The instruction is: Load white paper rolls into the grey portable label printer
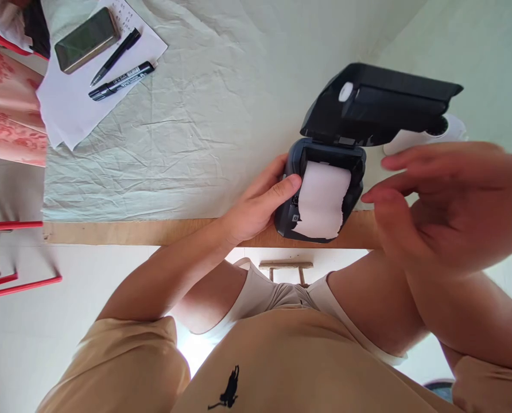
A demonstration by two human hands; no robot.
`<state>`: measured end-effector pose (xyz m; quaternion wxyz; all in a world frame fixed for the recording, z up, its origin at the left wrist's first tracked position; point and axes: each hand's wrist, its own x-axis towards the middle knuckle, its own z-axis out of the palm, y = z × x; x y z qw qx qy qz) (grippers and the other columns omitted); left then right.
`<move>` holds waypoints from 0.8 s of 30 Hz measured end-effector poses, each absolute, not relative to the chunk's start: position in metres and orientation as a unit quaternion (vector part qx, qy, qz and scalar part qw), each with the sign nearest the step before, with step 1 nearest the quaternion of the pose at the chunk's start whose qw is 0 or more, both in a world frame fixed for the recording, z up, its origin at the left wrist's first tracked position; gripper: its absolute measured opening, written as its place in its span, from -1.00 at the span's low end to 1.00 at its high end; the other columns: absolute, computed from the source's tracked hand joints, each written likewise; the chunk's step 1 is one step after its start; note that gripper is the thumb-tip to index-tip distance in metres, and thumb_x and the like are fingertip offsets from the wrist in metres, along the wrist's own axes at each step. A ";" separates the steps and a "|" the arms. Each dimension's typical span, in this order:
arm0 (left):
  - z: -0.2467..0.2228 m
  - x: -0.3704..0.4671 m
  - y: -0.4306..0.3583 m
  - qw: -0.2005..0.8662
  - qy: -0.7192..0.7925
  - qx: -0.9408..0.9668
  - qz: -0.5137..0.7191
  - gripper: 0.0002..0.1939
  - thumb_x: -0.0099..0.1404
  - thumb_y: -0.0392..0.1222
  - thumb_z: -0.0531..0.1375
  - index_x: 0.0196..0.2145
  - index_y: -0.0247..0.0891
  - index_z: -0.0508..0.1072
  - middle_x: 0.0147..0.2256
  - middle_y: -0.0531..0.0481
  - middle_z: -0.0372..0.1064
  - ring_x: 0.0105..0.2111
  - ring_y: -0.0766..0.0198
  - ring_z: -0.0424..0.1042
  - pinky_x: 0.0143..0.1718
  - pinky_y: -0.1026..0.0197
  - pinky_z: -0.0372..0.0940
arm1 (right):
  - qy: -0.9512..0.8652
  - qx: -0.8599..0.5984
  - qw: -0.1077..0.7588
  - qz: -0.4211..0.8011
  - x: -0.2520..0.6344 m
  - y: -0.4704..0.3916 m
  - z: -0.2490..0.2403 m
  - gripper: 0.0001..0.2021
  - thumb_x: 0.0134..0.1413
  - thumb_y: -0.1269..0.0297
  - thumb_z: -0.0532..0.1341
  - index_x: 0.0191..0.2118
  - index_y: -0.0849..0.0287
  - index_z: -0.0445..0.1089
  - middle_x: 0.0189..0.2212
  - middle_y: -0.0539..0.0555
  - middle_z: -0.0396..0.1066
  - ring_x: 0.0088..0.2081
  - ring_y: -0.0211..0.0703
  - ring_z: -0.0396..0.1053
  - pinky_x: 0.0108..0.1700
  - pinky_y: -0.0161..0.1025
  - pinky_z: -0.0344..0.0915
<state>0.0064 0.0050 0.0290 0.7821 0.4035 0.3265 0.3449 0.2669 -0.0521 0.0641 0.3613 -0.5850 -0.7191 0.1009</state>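
Observation:
My left hand grips the left side of a black label printer, thumb on the rim and the other fingers behind it. The printer's lid is swung up and back. Inside the bay lies white paper with a torn lower edge. Just right of the printer, my right hand hovers, slightly blurred, fingers apart and loosely bent, with nothing visible in it. Partly hidden behind the lid and that hand is a white paper roll.
At the upper left of the cloth-covered table, white paper sheets bear a phone, a black pen and a black marker. The wooden table edge runs before my lap. Red metal bars stand at left.

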 end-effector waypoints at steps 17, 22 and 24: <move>0.018 0.006 0.002 0.764 0.320 0.430 0.360 -0.18 0.49 0.52 0.61 0.38 -0.09 0.68 0.30 -0.15 0.80 0.44 -0.20 0.72 0.39 -0.05 0.62 | -0.835 -0.496 0.220 0.086 0.264 -0.030 0.082 -0.66 0.55 0.19 0.33 0.27 -0.09 0.76 -0.35 -0.03 0.63 -0.41 -0.12 0.45 -0.38 -0.15 0.16; 0.018 0.008 0.002 0.760 0.320 0.423 0.375 -0.16 0.50 0.53 0.60 0.44 -0.06 0.64 0.33 -0.14 0.80 0.48 -0.21 0.71 0.48 -0.12 0.61 | -0.699 -0.557 0.391 0.219 0.280 -0.038 0.085 -0.63 0.43 0.00 0.49 0.25 -0.15 0.81 -0.29 0.02 0.63 -0.41 -0.11 0.48 -0.33 -0.06 0.49; 0.018 0.008 0.002 0.766 0.316 0.415 0.377 -0.20 0.53 0.49 0.59 0.44 -0.05 0.63 0.35 -0.14 0.79 0.47 -0.20 0.72 0.49 -0.13 0.61 | -0.594 -0.584 0.464 0.302 0.290 -0.033 0.078 -0.63 0.46 -0.17 0.45 0.13 -0.10 0.81 -0.15 0.14 0.70 -0.34 0.00 0.59 -0.38 0.02 0.51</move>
